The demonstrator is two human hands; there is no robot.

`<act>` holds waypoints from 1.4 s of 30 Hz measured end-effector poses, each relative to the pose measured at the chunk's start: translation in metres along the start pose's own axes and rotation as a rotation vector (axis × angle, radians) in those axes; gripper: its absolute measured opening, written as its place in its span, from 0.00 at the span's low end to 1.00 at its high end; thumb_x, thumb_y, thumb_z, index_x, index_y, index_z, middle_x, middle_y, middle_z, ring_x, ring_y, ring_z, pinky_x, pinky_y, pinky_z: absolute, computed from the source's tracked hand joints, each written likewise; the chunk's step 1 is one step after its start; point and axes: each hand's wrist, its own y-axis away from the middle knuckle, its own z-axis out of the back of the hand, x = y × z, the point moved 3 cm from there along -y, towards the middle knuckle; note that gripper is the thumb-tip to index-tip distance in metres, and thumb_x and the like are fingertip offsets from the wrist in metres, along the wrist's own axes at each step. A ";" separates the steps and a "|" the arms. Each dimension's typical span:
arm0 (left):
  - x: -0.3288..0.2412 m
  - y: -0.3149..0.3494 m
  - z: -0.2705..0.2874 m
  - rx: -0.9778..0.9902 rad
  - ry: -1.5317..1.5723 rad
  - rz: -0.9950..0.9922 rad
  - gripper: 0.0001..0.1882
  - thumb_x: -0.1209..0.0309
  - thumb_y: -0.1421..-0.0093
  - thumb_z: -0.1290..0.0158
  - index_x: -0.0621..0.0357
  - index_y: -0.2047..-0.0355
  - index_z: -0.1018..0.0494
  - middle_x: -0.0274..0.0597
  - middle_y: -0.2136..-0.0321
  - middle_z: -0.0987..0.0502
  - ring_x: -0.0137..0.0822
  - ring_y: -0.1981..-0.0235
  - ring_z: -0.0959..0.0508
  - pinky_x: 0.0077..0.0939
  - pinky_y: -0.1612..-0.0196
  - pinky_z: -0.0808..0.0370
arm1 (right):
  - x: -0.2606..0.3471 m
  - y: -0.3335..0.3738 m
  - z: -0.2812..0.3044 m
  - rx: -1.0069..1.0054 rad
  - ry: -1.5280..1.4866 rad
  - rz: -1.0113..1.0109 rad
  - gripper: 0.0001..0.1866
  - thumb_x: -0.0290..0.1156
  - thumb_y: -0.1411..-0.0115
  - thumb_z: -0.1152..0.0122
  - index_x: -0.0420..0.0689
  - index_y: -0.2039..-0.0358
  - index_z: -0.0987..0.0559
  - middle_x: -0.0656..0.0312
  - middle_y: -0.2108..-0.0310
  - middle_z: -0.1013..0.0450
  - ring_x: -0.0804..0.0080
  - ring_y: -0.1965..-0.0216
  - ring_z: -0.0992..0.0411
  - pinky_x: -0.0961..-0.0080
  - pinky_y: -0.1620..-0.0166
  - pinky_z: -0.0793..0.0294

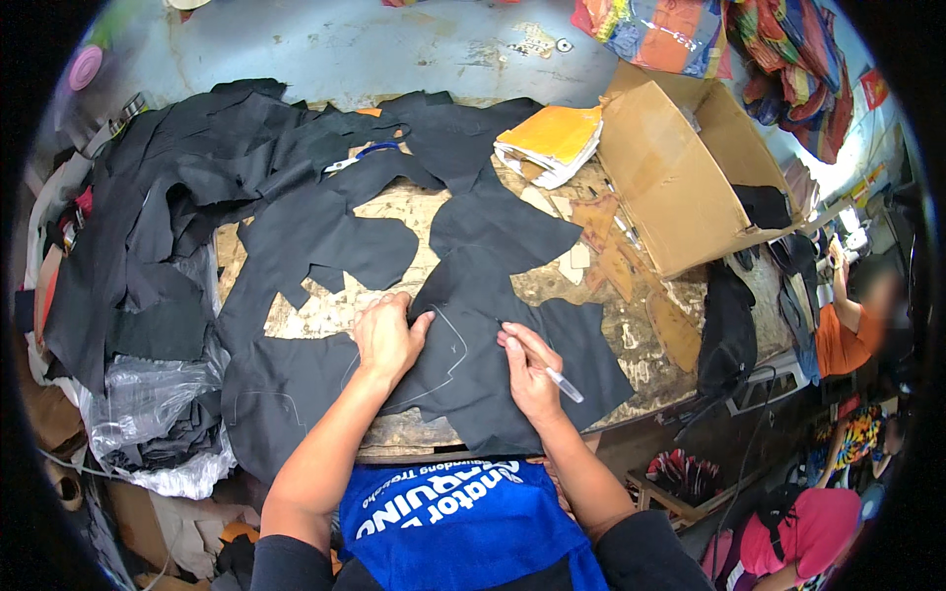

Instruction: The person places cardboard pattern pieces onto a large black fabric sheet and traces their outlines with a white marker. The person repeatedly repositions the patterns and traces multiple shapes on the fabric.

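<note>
A dark sheet of leather-like material (473, 369) lies on the worn wooden table, with thin pale outlines drawn on it. My left hand (387, 337) rests on the sheet left of one outline, its fingers lying flat and holding nothing. To the right of that outline, my right hand (530, 369) is closed around a pen (566, 385) with a clear barrel. The pen's tip points toward the dark sheet; whether it touches cannot be made out. Another pale outline (266, 396) shows on the material at the lower left.
Dark material (197, 148) is heaped at the left, above clear plastic (158, 394). Scissors (363, 158) with blue handles lie among it. A yellow-and-white folded bundle (550, 138), brown pattern pieces (603, 241) and a cardboard box (655, 182) stand right. People (849, 325) are beyond the table.
</note>
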 end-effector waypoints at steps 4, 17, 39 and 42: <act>0.010 0.004 0.002 -0.084 0.007 -0.150 0.15 0.62 0.51 0.40 0.62 0.73 0.28 0.51 0.72 0.24 0.51 0.67 0.24 0.42 0.63 0.29 | 0.008 -0.005 -0.009 0.065 0.102 0.083 0.09 0.23 0.39 0.46 0.37 0.59 0.23 0.50 0.65 0.24 0.63 0.64 0.24 0.76 0.61 0.26; 0.039 0.012 0.019 -0.125 0.117 -0.170 0.18 0.62 0.53 0.37 0.62 0.79 0.31 0.48 0.82 0.31 0.49 0.76 0.29 0.39 0.71 0.33 | -0.023 -0.134 -0.013 0.424 0.639 0.357 0.16 0.30 0.51 0.36 0.48 0.59 0.22 0.55 0.58 0.25 0.52 0.50 0.32 0.59 0.52 0.32; 0.033 -0.027 0.009 -0.164 -0.045 -0.085 0.18 0.61 0.50 0.39 0.61 0.80 0.34 0.48 0.81 0.28 0.49 0.74 0.26 0.40 0.71 0.29 | -0.025 -0.195 -0.012 -0.164 0.504 0.194 0.07 0.29 0.46 0.39 0.45 0.66 0.20 0.51 0.75 0.24 0.54 0.70 0.24 0.66 0.64 0.26; 0.034 -0.027 0.008 -0.187 -0.057 -0.089 0.18 0.61 0.51 0.38 0.60 0.79 0.33 0.48 0.82 0.28 0.49 0.75 0.26 0.40 0.71 0.29 | -0.037 -0.183 0.066 -0.446 0.977 -0.240 0.20 0.41 0.53 0.31 0.43 0.62 0.21 0.49 0.65 0.23 0.54 0.60 0.27 0.61 0.56 0.30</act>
